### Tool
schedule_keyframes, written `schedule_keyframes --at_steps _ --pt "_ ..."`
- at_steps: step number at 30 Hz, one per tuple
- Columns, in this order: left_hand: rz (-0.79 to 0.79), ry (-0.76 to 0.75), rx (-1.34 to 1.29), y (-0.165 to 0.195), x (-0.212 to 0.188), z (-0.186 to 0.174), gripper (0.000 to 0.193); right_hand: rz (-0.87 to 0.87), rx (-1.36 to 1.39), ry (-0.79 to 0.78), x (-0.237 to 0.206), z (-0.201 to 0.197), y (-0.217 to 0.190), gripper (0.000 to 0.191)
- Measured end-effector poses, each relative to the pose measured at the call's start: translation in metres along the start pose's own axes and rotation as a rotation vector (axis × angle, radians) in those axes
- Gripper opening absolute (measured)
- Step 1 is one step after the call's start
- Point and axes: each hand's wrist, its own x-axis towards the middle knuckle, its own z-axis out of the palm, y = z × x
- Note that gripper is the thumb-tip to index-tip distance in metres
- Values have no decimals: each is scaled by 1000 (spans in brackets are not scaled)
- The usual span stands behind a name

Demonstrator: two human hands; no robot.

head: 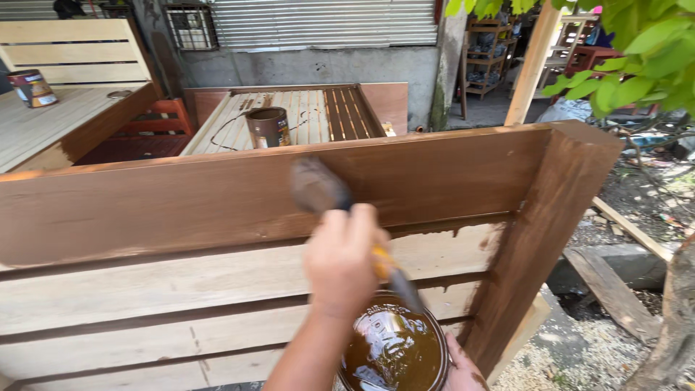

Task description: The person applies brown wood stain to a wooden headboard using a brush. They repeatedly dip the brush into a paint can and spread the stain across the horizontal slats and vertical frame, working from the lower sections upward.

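My left hand grips a paintbrush by its yellow handle. Its dark bristles press against the top board of an upright wooden panel; they look blurred. That board and the right post are stained brown, while the slats below are pale bare wood with drips near the post. My right hand is only partly visible at the bottom edge. It holds an open can of brown stain just below the brush hand.
Behind the panel lies a slatted frame, partly stained, with a second can on it. A pale bed frame at the left carries another can. At the right are leafy branches, a tree trunk and loose planks.
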Motion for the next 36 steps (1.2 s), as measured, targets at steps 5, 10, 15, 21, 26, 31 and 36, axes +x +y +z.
schedule_keyframes --at_steps 5,10,15,21,26,31,36 --pt "152 -43 -304 112 26 58 22 -111 -43 149 -23 -33 -59 59" --pt "203 -113 -635 150 30 89 20 -141 -55 220 -40 -51 -91 58" --pt "288 -132 -622 91 38 69 23 -107 -45 203 -29 -49 -82 58" --pt "-512 -509 -815 -58 6 -34 11 47 -68 76 5 -16 -35 58" --pt "60 25 42 -183 -18 -146 17 274 -68 -42 22 10 11 60" --pt "-69 52 449 -261 -43 -243 5 295 -80 17 31 31 47 61" --pt "-84 39 519 -264 -59 -204 11 267 -59 54 30 38 58 62"
